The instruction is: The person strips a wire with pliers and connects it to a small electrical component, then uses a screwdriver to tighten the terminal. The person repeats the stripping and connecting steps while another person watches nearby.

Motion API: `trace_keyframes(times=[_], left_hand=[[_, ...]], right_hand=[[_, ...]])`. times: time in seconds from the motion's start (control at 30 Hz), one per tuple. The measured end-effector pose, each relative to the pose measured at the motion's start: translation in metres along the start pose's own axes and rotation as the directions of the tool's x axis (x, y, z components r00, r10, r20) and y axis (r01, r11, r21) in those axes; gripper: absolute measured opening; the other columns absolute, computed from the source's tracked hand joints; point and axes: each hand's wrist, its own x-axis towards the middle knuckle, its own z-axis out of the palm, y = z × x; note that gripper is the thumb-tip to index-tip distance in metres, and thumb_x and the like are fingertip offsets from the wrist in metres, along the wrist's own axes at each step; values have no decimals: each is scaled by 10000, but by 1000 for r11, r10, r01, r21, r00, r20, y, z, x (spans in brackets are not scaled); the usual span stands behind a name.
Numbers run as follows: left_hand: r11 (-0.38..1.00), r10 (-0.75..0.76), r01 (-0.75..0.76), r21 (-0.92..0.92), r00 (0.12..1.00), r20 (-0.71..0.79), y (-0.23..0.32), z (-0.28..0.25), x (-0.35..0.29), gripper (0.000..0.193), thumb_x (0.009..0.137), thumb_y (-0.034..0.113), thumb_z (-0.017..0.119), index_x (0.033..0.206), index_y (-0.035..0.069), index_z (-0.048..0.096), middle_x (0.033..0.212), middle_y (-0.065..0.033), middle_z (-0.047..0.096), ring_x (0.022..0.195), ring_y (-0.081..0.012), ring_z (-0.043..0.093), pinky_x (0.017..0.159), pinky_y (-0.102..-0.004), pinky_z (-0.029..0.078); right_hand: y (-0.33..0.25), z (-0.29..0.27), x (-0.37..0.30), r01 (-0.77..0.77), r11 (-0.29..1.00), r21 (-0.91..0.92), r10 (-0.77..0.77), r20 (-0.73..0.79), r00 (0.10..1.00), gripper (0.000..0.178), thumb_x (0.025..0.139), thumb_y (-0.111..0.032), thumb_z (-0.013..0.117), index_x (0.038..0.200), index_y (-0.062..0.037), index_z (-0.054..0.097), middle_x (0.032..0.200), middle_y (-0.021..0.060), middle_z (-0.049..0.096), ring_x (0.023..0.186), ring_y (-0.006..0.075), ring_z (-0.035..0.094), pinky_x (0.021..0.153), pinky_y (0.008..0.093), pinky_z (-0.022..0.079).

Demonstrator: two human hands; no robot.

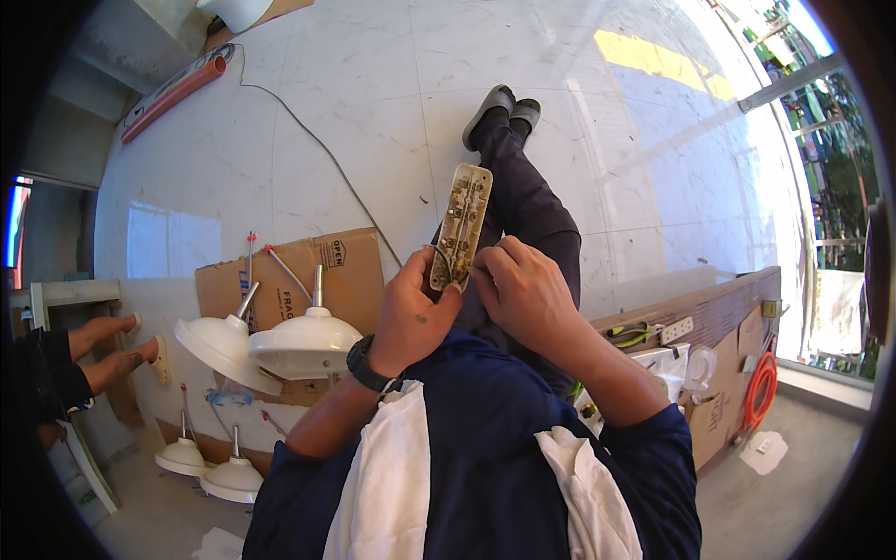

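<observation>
An opened power strip, long and cream-coloured with its metal contacts bared, lies in front of me over my outstretched legs. My left hand grips its near end, the thumb on the edge. A dark wire curves at that end, beside my left fingers. At the strip's lower right, my right hand has thumb and fingertips pinched together. Whatever sits between those fingertips is too small to make out. A dark watch is on my left wrist.
White dome lamps with metal stems stand on my left by flattened cardboard. A grey cable crosses the tiles near an orange pipe. On my right are pliers, a white socket strip and coiled orange cable. Another person's legs show far left.
</observation>
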Motion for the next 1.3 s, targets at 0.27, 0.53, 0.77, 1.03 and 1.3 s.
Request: trace_keyframes(times=[0.27,0.53,0.77,1.03,1.3], left_hand=[[996,52,-54,71,998,24,-7,4,1,292,955,-18,640,1238,-54,580,1060,-72,692,969,-103,665,854,-274,536],[997,-65,66,-30,997,50,-6,5,-1,280,957,-26,640,1228,-43,576,1008,-61,703,879,-73,662,781,-258,541],[998,0,2,64,999,-33,-3,11,-4,248,970,-5,631,1212,-26,578,993,-49,700,864,-72,651,766,-262,533],[987,131,-119,108,985,-112,-9,17,-5,329,964,-14,637,1289,-29,591,1025,-65,712,940,-116,683,841,-297,559],[989,121,-117,90,992,-38,-3,13,-5,393,990,-44,624,1381,-39,580,1116,-82,742,996,-123,706,893,-286,565]], right_hand=[[1,0,-10,-54,999,2,54,0,999,133,887,-81,791,958,-45,685,869,107,615,792,328,666,716,433,558],[-4,3,-16,-173,975,142,178,-30,983,106,856,-33,785,915,-28,696,834,115,639,720,321,669,662,413,558],[-13,8,-18,-218,934,284,256,-102,961,117,867,-59,791,922,-21,695,835,119,667,694,313,692,630,403,574],[-18,21,-26,-273,904,330,341,-170,925,145,854,-70,823,930,-31,705,826,94,675,685,269,698,621,376,575],[-12,22,-22,-182,964,195,221,-202,954,171,839,-41,821,930,-39,676,828,84,655,683,259,684,617,371,567]])
